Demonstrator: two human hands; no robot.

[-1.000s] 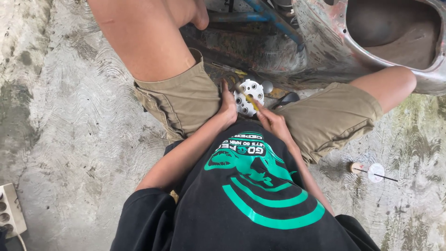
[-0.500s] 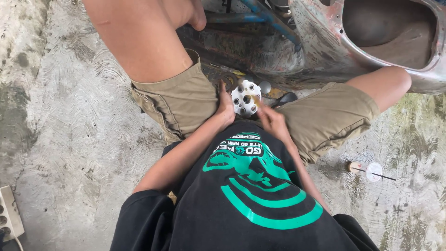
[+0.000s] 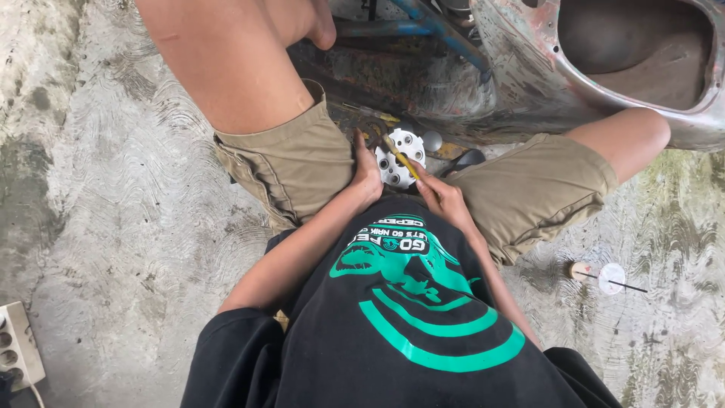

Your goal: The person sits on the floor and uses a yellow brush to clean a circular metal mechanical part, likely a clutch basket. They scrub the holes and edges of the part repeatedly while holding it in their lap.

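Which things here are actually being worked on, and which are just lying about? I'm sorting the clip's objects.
In use:
left hand steadying the round white perforated metal disc
right hand holding a thin yellow-handled tool across the disc

Lying about:
small spool with a white disc and thin rod on the concrete floor
white power strip
rusty vehicle body

Soft, even daylight fills the view with no hard shadows, only a dim pocket between the knees around the white perforated disc (image 3: 401, 158), mild glare on the pale concrete floor (image 3: 121, 227) to its left, slight wide-angle stretching toward the frame edges, and sharp focus nearly throughout.
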